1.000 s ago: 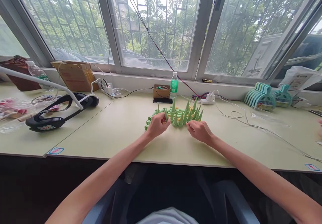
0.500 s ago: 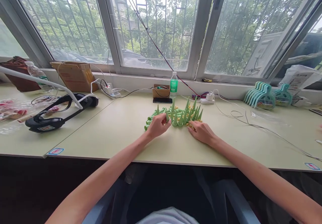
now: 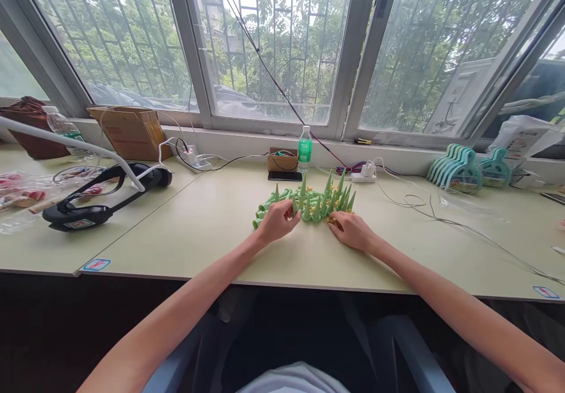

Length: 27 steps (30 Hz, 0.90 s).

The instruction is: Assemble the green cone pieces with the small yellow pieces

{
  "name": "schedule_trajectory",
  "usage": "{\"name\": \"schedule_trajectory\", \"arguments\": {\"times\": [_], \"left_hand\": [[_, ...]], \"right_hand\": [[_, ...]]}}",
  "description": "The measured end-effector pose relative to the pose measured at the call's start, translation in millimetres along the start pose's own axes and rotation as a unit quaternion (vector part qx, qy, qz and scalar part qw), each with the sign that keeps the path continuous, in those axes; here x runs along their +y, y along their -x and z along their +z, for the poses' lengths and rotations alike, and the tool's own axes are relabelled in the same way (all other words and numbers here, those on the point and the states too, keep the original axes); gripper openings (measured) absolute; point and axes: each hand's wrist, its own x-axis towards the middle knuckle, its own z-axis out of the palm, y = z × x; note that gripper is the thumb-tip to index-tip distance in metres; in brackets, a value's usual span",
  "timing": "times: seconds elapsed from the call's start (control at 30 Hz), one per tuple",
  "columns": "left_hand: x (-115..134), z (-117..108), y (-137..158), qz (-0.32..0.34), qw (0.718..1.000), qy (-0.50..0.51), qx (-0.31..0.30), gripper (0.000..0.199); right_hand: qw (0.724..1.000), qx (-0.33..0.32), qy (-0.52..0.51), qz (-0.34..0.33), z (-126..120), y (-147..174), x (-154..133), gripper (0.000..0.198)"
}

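On the table stands a cluster of green pointed cones (image 3: 316, 209), several upright with flared round bases. More green pieces (image 3: 263, 207) lie on their sides at the cluster's left, and small yellow pieces (image 3: 332, 219) are scattered among them. My left hand (image 3: 276, 221) is closed at the front left, thumb and fingers pinching a green cone (image 3: 295, 206) held upright. At the front right, my right hand (image 3: 352, 230) has its fingers curled down at the yellow pieces. What lies between those fingertips is too small and covered to make out.
Behind the cluster are a black phone (image 3: 285, 176), a small cardboard box (image 3: 283, 160) and a bottle with a green label (image 3: 304, 149). A black headset (image 3: 83, 213) lies left. White cables (image 3: 435, 213) and turquoise hangers (image 3: 457, 169) are at the right.
My right hand has shifted very slightly left, its fingers curling a little more at the yellow pieces. My left hand stays in place with the green cone.
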Motion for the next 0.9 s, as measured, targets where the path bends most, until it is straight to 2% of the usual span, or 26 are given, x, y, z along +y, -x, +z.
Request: {"name": "schedule_trajectory", "arguments": {"times": [0.27, 0.47, 0.63, 0.9], "left_hand": [[-1.2, 0.4, -0.3, 0.017, 1.000, -0.006, 0.007, 0.030], [-2.5, 1.3, 0.1, 0.027, 1.000, -0.006, 0.014, 0.030], [-3.1, 1.5, 0.4, 0.025, 1.000, -0.011, 0.012, 0.031], [-4.6, 2.2, 0.1, 0.020, 1.000, -0.008, 0.003, 0.029]], "right_hand": [[0.998, 0.002, -0.055, 0.004, 2.4, 2.0, -1.6, 0.011], [0.996, 0.022, -0.064, 0.061, 3.1, 4.5, -4.1, 0.028], [0.995, 0.017, -0.045, 0.087, 4.5, 2.8, -5.9, 0.022], [0.995, -0.007, -0.073, 0.072, 3.5, 1.0, -9.3, 0.019]]}}
